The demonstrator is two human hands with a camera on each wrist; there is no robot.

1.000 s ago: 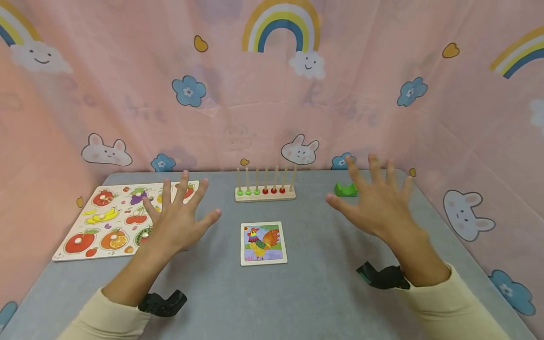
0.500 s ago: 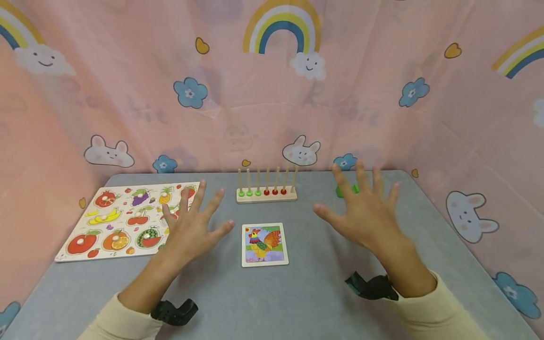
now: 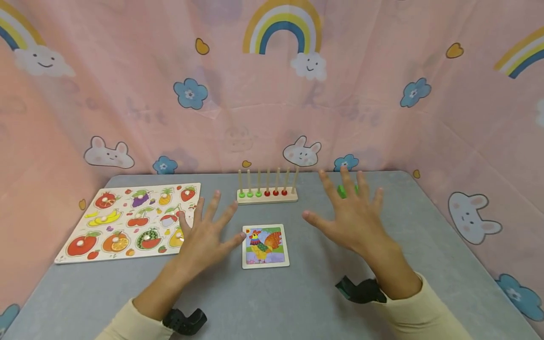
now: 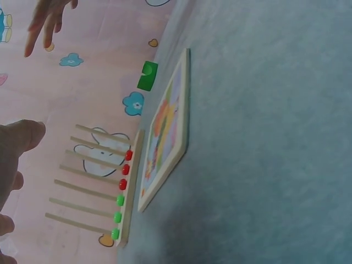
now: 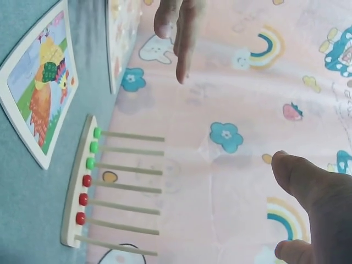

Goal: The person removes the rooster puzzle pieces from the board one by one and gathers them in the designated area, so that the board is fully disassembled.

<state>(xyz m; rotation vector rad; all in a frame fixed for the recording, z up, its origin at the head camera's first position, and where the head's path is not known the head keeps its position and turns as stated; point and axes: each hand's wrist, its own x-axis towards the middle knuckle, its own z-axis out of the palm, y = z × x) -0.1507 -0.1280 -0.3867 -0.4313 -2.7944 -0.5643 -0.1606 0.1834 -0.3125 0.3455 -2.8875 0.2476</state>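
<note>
Both hands hover above the table with fingers spread, holding nothing. My left hand [image 3: 206, 243] is between the fruit puzzle board [image 3: 123, 222] and the rooster puzzle [image 3: 265, 246], its thumb tip over the rooster puzzle's left edge in the head view. My right hand [image 3: 354, 219] is right of the rooster puzzle and partly hides a green block [image 3: 342, 191]. Behind the rooster puzzle stands a wooden peg rack [image 3: 267, 196] with upright pegs, bearing green beads [image 5: 94, 147] and red beads [image 5: 83, 199]. In the left wrist view the green block [image 4: 147, 76] shows a notch.
The grey table [image 3: 272, 302] carries all these things. A pink printed curtain [image 3: 263, 108] closes off the back and both sides. Black wrist cameras [image 3: 184, 322] are strapped below each hand.
Both hands have moved inward and slightly toward the body, the left to the right and the right to the left. More of the fruit board shows; the objects have stayed put.
</note>
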